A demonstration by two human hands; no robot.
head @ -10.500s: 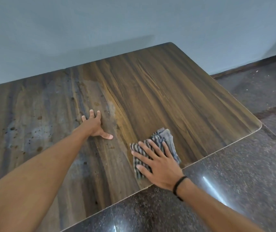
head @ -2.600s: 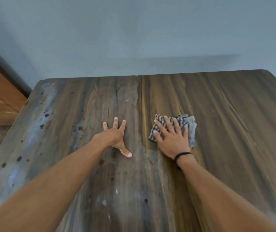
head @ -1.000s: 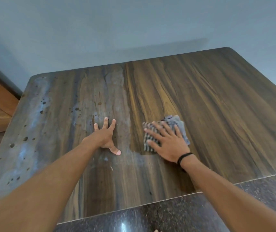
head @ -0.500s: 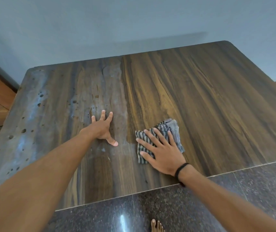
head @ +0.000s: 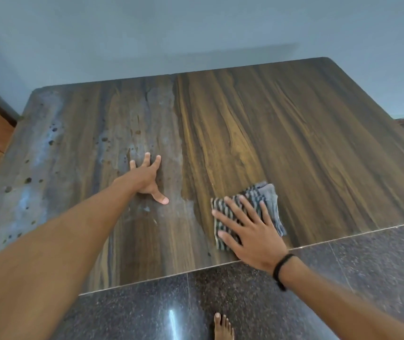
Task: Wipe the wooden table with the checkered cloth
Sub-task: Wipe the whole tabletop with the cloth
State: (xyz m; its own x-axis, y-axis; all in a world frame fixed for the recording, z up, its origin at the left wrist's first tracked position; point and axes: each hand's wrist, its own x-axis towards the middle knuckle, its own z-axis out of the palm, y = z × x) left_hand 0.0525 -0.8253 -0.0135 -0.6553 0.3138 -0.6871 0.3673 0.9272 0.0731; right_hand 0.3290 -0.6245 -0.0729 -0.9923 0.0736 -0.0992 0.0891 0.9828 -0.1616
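Two hands flat on the table (head: 282,133), head view. Right hand (head: 250,235), fingers spread wide, presses the cloth (head: 266,197), which shows beyond its fingertips near the front edge. Left hand (head: 147,179), fingers splayed, holds nothing.

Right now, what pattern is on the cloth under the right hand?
Dark and light grey checked stripes on the cloth, head view.

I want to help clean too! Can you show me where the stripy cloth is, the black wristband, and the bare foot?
checkered cloth (head: 268,193): head view, its uncovered far corner.
black wristband (head: 281,266): head view, on the band at the right wrist.
bare foot (head: 223,327): head view, near the toes.
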